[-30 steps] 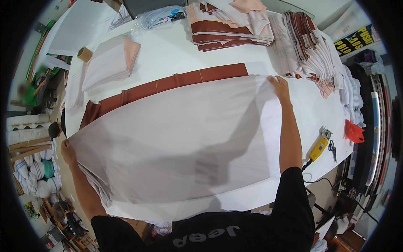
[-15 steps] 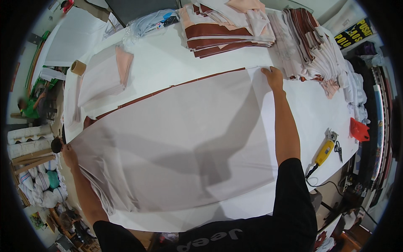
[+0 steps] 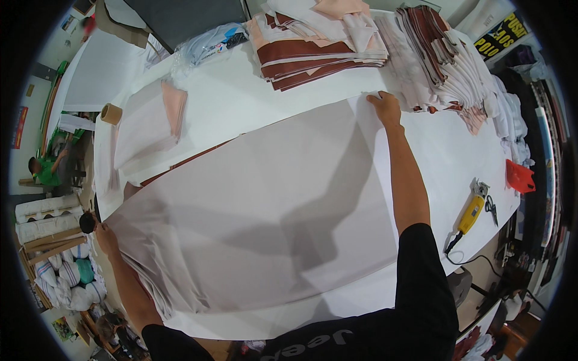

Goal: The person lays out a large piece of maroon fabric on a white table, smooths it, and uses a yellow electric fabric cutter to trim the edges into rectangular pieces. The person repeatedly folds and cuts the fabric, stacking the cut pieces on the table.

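A broad sheet of pale grey fabric (image 3: 259,210) lies stretched across the white table in front of me. Its right part is smooth, while folds bunch up toward the left end. Reddish-brown cloth (image 3: 189,157) peeks out from under the far edge. My left hand (image 3: 108,239) pinches the sheet's left corner at the table's left edge. At the far right corner, my right hand (image 3: 386,109) has its thumb and fingers closed on the fabric's edge. Both arms are spread wide, with shadows across the cloth.
Stacks of brown and white cloth (image 3: 319,60) and folded pieces (image 3: 448,63) lie along the far side. A pale fabric pile (image 3: 144,123) and a tape roll (image 3: 111,114) are at left. On the right are a yellow electric cutter (image 3: 471,213), scissors (image 3: 491,209) and a red bag (image 3: 519,176).
The grey fabric's far edge has shifted outward, covering much of the brown strip. Both hands keep their hold on the corners. The view has tilted slightly.
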`<state>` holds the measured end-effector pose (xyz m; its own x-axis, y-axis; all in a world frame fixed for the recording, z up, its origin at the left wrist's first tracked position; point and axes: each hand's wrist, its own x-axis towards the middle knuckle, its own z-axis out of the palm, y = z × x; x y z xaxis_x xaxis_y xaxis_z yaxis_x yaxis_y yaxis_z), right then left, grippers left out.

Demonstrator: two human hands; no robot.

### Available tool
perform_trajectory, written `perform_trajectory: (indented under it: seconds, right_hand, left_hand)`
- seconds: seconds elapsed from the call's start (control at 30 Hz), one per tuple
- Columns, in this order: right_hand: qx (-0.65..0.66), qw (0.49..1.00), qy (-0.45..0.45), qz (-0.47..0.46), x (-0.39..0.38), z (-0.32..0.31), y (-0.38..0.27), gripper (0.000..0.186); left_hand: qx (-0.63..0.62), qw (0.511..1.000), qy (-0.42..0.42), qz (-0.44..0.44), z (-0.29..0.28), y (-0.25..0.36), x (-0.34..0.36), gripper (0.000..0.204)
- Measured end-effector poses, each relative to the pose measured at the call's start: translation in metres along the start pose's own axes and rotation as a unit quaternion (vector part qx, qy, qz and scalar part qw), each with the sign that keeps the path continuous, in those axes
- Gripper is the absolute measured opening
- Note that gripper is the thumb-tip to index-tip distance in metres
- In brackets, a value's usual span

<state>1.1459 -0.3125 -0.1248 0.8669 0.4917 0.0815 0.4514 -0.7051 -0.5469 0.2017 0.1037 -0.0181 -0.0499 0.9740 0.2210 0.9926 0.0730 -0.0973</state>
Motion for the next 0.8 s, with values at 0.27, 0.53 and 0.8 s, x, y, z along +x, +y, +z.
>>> perform_trajectory:
  seconds: [0.27,0.53,0.8]
  right_hand:
    - [-0.027,0.999,-0.037,0.028,0.001,-0.005,-0.009,0.043]
    - [-0.079,0.972,0.119,-0.186,-0.107,0.011,0.008,0.065]
    - [0.012,0.934,-0.139,-0.328,-0.407,0.004,-0.056,0.07]
  left_hand:
    - [-0.055,0.998,0.013,0.026,0.0,0.022,-0.026,0.038]
    - [-0.159,0.957,0.023,0.242,-0.008,0.144,-0.227,0.053]
    - [-0.234,0.871,-0.144,0.408,-0.042,0.266,-0.516,0.06]
